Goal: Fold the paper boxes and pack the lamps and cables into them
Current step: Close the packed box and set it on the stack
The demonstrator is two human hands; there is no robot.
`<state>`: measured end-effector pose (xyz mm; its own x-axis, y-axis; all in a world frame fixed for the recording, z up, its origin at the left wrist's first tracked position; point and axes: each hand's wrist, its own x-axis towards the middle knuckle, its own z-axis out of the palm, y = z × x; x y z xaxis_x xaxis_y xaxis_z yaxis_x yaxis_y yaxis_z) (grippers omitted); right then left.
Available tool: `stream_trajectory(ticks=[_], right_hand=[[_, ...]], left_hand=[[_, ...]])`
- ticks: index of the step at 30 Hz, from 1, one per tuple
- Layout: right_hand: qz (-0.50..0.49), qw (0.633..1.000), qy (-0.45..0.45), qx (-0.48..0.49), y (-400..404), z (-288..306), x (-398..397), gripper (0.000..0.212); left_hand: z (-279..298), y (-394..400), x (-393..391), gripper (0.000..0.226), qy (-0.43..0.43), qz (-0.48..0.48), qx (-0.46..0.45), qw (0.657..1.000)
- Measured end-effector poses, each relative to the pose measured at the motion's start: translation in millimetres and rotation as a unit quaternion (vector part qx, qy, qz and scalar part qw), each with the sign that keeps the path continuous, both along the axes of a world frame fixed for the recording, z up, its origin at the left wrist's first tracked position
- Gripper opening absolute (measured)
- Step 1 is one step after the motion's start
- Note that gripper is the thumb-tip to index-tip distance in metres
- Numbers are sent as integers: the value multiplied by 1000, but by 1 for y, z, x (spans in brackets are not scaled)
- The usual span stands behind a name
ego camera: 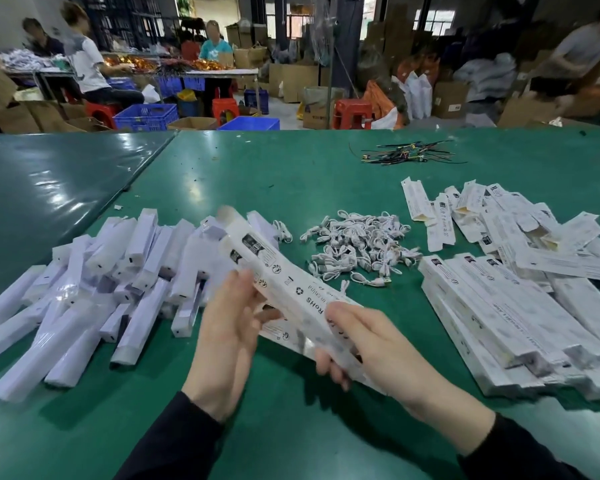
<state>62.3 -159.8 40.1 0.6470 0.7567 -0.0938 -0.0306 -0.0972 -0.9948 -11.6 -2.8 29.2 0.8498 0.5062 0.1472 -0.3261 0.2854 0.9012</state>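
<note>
I hold a long white printed paper box [291, 285] slanted above the green table [291, 174], its far end pointing up and left. My right hand [371, 348] grips its near end, fingers curled under it. My left hand [229, 330] holds its middle, thumb on the underside and fingers against its left side. A heap of white wrapped lamps [94, 282] lies to the left. A pile of coiled white cables [357, 247] sits behind the box. Flat and folded boxes [520, 292] are stacked to the right.
A bundle of dark thin wires [406, 155] lies far back on the table. Beyond the table's far edge, seated people work at another bench among blue crates [146, 116], red stools and cardboard cartons.
</note>
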Motion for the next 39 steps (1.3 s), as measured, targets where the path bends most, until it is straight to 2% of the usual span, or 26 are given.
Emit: stream_trajectory(ticks=[2, 4, 8, 12, 14, 24, 28, 34, 39], right_hand=[[25, 999, 30, -15, 1, -1, -1, 34], [50, 996, 76, -22, 0, -2, -1, 37], [131, 974, 184, -19, -1, -2, -1, 42], [197, 940, 278, 16, -2, -8, 0, 51], [227, 926, 299, 42, -2, -9, 0, 48], [244, 934, 261, 32, 1, -10, -6, 56], [247, 937, 247, 19, 2, -11, -9, 49], [227, 946, 233, 13, 3, -11, -10, 44], [235, 940, 246, 1, 2, -11, -10, 50]], left_hand=[[5, 1, -1, 51, 1, -96, -138, 986], [8, 1, -3, 47, -3, -133, -189, 973], [6, 0, -4, 50, 3, -136, -192, 972], [4, 2, -6, 76, -33, -182, -206, 961], [3, 2, -7, 77, -48, -197, -197, 959], [-1, 1, 0, 66, 41, -54, -183, 981], [-2, 1, 0, 28, 77, -36, -163, 983], [2, -1, -2, 50, 87, -39, -129, 987], [1, -1, -2, 47, 94, -31, -91, 991]])
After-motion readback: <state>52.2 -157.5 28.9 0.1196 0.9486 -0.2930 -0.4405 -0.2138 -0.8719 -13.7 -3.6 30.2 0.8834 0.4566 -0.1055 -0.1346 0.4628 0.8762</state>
